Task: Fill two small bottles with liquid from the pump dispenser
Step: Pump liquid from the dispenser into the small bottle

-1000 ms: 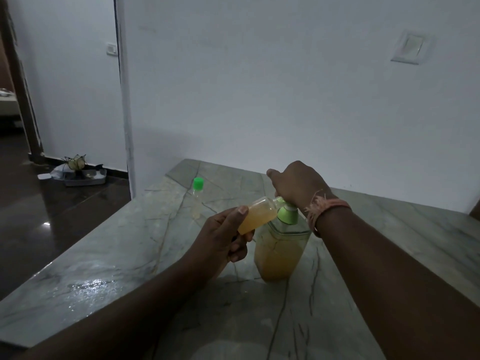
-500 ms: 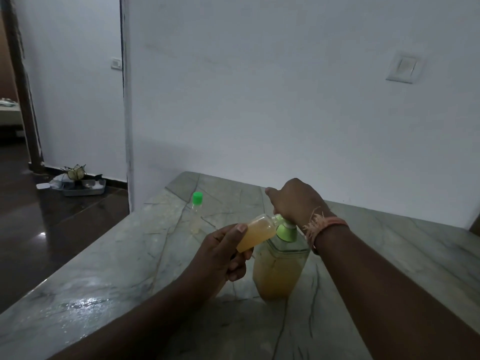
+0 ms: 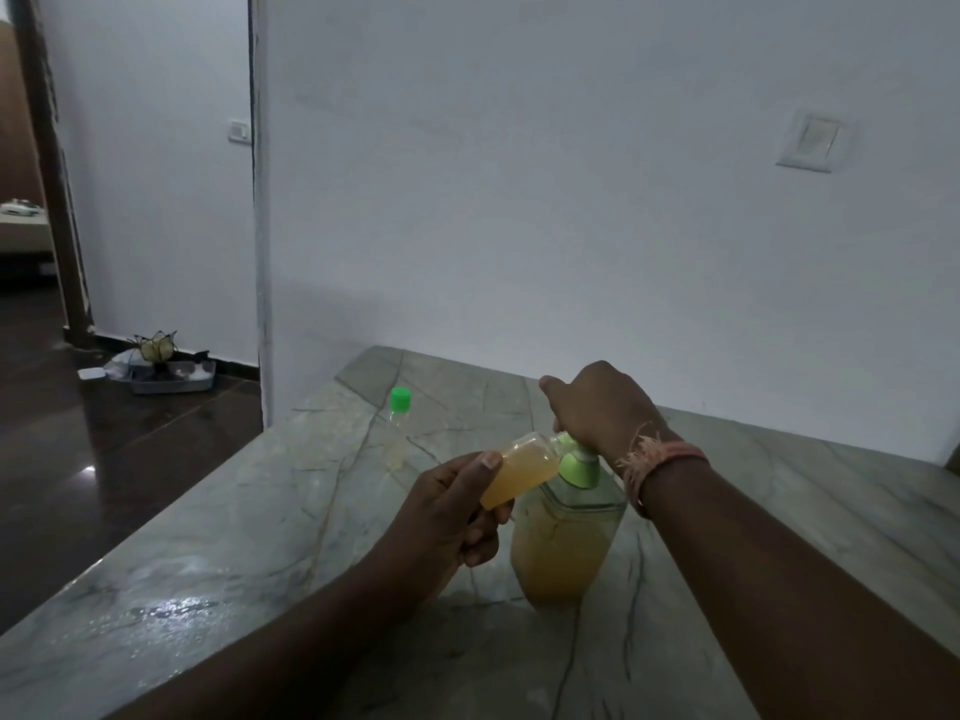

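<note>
Fingers [image 3: 470, 532] of the left hand [image 3: 447, 517] are curled round a small bottle [image 3: 519, 467] of orange liquid, held tilted with its mouth at the spout. Just right of them, the right hand [image 3: 597, 402] is curled over the head of the pump dispenser [image 3: 566, 532], which is stood on the marble table [image 3: 260, 511]. Beyond the fingers, well apart, a second small bottle [image 3: 399, 407] with a green cap is stood upright. A thread band [image 3: 654, 459] is worn on the right wrist.
</note>
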